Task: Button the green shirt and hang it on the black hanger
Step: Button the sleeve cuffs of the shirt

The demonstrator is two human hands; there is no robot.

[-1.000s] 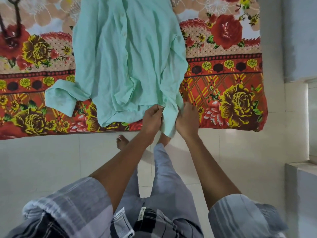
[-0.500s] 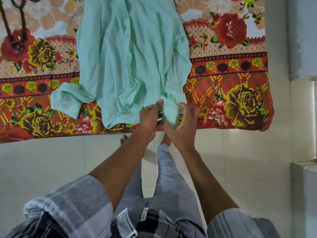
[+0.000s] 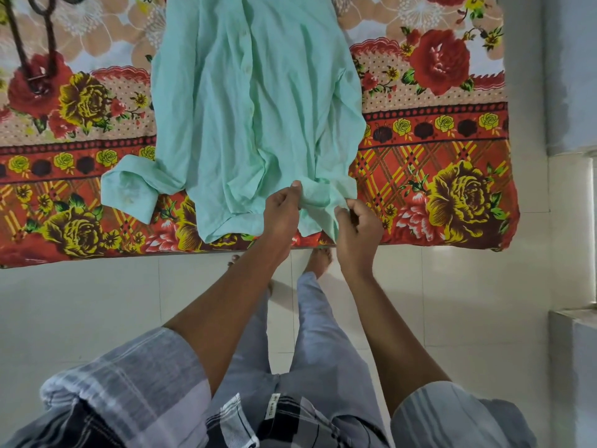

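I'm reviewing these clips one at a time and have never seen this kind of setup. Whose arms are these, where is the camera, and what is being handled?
No machine here: a person wears a camera on the head, so the single view looks down along their own arms. A green shirt lies spread flat on a flowered bedcover, front placket facing up. The left hand and right hand both pinch the cuff of the sleeve at the near edge, seemingly working on its button, though the button itself is hidden. The other sleeve lies loose on the left. A dark hanger rests at the top left, partly out of frame. Below are the person's legs and tiled floor.
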